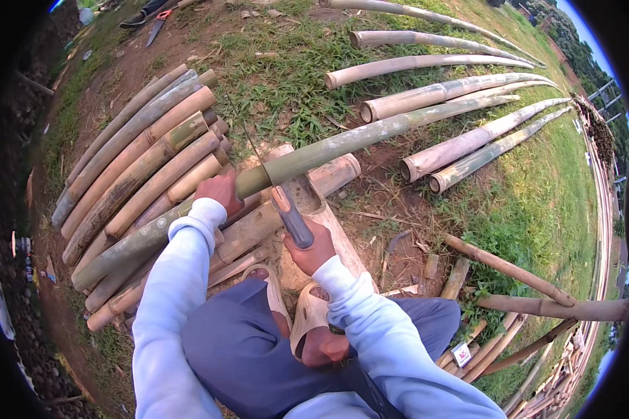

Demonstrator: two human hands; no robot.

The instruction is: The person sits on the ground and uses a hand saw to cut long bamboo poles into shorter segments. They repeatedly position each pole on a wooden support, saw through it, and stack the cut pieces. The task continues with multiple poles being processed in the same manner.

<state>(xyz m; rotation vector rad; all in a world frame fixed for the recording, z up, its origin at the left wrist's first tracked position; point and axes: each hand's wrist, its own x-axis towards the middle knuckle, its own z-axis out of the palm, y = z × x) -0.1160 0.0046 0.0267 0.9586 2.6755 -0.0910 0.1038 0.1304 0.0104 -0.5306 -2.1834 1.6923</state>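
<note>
A long green bamboo pole (321, 155) slants across in front of me, over a pale wooden block (334, 223). My left hand (220, 191) is closed over the pole, just left of a saw (284, 207). My right hand (310, 248) grips the saw's dark and brown handle. Its thin blade, seen nearly edge-on, crosses the pole and points away to the upper left; its teeth cannot be made out. My sandalled feet (307, 311) stand close to the block, below the handle.
Several cut bamboo lengths (143, 140) lie stacked at left. Several long poles (433, 94) fan out on the grass at far right. A bamboo frame (531, 279) stands at lower right. Beside a shoe (133, 21), another saw (158, 28) with an orange handle lies on the ground.
</note>
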